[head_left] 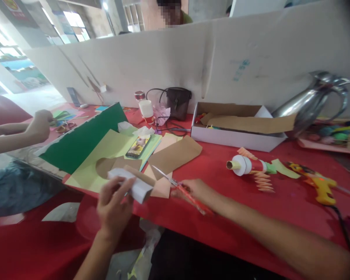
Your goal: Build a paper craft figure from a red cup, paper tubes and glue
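Observation:
My left hand point(116, 202) is closed around a folded piece of white and brown card point(137, 186) above the table's front edge. In my right hand point(196, 192) is a pair of red-handled scissors point(175, 182), its blades aimed left, near the card but apart from it. Under and behind the card lie brown card sheets point(177, 155) and a pale yellow sheet point(105, 151). A phone point(138, 146) with a lit screen rests on the papers. Right of the scissors lies a paper-and-cup figure point(246, 165) with pleated orange strips.
A yellow glue gun point(323, 188) lies at the right with its cord. Behind stand a white box point(236, 138), a metal jug point(309, 101), a dark bag point(178, 102) and a paper cup point(146, 111). A green board point(87, 140) separates a co-worker's hands point(41, 126) at left.

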Tool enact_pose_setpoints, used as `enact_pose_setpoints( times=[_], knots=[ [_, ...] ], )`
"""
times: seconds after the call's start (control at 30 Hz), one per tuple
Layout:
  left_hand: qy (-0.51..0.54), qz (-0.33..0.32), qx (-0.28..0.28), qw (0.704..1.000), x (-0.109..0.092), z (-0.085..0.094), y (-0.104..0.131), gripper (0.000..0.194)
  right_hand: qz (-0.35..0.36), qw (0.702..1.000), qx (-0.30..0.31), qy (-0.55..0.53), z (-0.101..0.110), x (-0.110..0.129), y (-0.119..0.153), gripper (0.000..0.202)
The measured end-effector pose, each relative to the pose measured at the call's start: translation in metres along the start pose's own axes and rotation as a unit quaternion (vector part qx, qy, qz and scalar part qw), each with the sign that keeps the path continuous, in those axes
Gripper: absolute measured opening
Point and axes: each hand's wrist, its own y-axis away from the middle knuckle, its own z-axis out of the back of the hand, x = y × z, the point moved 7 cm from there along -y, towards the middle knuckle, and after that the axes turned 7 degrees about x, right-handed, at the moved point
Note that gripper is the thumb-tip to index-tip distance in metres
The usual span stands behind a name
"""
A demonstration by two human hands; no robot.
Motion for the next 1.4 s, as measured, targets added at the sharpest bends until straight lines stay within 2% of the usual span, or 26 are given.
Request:
enact_pose_setpoints(
  times=[0.1, 0.2, 0.3, 0.37, 0.47, 0.63, 0.73, 0.83, 0.9, 1.03, 1.1, 1.13, 1.17, 1.2, 1.27, 1.3, 1.33, 1.37, 1.4],
  knots=[
    [-0.073, -0.001, -0.021, 0.997, 0.002, 0.021, -0.003, 0.039, 0.019, 0.988, -0.050, 0.147, 0.018, -0.010, 0.034, 0.038],
    [-0.052, -0.046, 0.012, 0.998, -0.022, 0.016, -0.003, 0.035, -0.027, 0.966, -0.116, 0.227, 0.037, -0.033, 0.074, 0.030],
    [0.079, -0.099, 0.096, 0.987, -0.059, -0.011, -0.001, 0.036, -0.044, 0.956, -0.164, 0.240, 0.047, -0.047, 0.116, 0.035],
    [0.126, -0.122, 0.136, 0.975, -0.081, -0.033, 0.000, 0.033, -0.051, 0.963, -0.182, 0.194, 0.048, -0.053, 0.143, 0.039],
    [0.120, -0.140, 0.139, 0.973, -0.105, -0.063, -0.005, 0.025, -0.076, 0.962, -0.246, 0.087, 0.049, -0.071, 0.178, 0.040],
    [0.068, -0.143, 0.143, 0.977, -0.134, -0.092, -0.023, 0.020, -0.098, 0.905, -0.414, -0.008, 0.060, -0.112, 0.228, 0.041],
    [0.037, -0.152, 0.182, 0.971, -0.147, -0.104, -0.029, 0.020, -0.176, 0.875, -0.448, 0.048, 0.076, -0.128, 0.243, 0.041],
    [0.015, -0.165, 0.207, 0.964, -0.156, -0.114, -0.033, 0.018, -0.306, 0.828, -0.433, 0.185, 0.102, -0.135, 0.243, 0.037],
    [0.005, -0.171, 0.204, 0.964, -0.160, -0.120, -0.037, 0.018, -0.360, 0.800, -0.415, 0.242, 0.118, -0.139, 0.237, 0.031],
    [0.047, -0.169, 0.185, 0.967, -0.168, -0.125, -0.048, 0.026, -0.381, 0.789, -0.405, 0.262, 0.130, -0.147, 0.221, 0.031],
    [0.134, -0.087, 0.210, 0.965, -0.165, -0.128, -0.053, 0.022, -0.383, 0.783, -0.404, 0.279, 0.125, -0.147, 0.217, 0.036],
    [0.199, -0.016, 0.229, 0.953, -0.161, -0.131, -0.054, 0.023, -0.378, 0.777, -0.406, 0.299, 0.121, -0.143, 0.215, 0.038],
    [0.278, 0.073, 0.253, 0.924, -0.156, -0.135, -0.053, 0.026, -0.364, 0.771, -0.409, 0.325, 0.116, -0.138, 0.213, 0.040],
    [0.375, 0.162, 0.274, 0.871, -0.153, -0.141, -0.048, 0.030, -0.343, 0.767, -0.412, 0.353, 0.111, -0.132, 0.210, 0.041],
    [0.554, 0.304, 0.283, 0.721, -0.156, -0.151, -0.034, 0.036, -0.289, 0.768, -0.414, 0.394, 0.101, -0.121, 0.204, 0.042],
    [0.616, 0.357, 0.273, 0.647, -0.158, -0.154, -0.027, 0.038, -0.268, 0.773, -0.414, 0.398, 0.098, -0.118, 0.201, 0.043],
    [0.658, 0.397, 0.258, 0.585, -0.160, -0.157, -0.021, 0.038, -0.254, 0.778, -0.419, 0.393, 0.095, -0.116, 0.199, 0.043],
    [0.683, 0.429, 0.242, 0.540, -0.160, -0.159, -0.016, 0.038, -0.243, 0.781, -0.431, 0.382, 0.094, -0.113, 0.198, 0.043],
    [0.696, 0.450, 0.228, 0.512, -0.160, -0.160, -0.010, 0.037, -0.224, 0.785, -0.449, 0.363, 0.094, -0.109, 0.198, 0.041]
  ],
)
